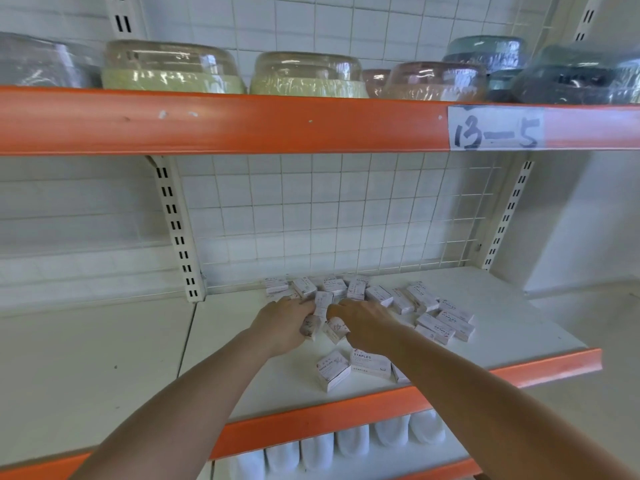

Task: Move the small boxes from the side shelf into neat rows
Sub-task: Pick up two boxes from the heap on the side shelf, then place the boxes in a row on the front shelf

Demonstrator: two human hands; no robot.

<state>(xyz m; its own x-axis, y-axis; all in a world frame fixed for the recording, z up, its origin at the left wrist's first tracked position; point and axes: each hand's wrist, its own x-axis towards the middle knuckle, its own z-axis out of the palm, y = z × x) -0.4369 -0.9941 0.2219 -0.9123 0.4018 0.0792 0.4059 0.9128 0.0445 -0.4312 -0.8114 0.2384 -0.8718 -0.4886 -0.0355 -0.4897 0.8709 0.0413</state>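
Observation:
Several small white staple boxes (420, 299) lie scattered in a loose pile on the white shelf board (519, 306), toward its back and right. Both hands reach into the pile's left part. My left hand (285, 325) is closed around a small box (310, 326). My right hand (363, 323) grips another small box (335, 329) right beside it. Three boxes lie nearer the front edge: one tilted (332, 370), one labelled STAPLES (370, 363), and one partly hidden under my right forearm (399, 373).
An orange rail (311, 424) edges the shelf front. The upper shelf, with an orange rail tagged "13-5" (497, 128), carries wrapped bowls (308, 76). A wire grid (329, 209) backs the shelf. White containers (353, 441) stand on the shelf below. A neighbouring white shelf (86, 368) extends left.

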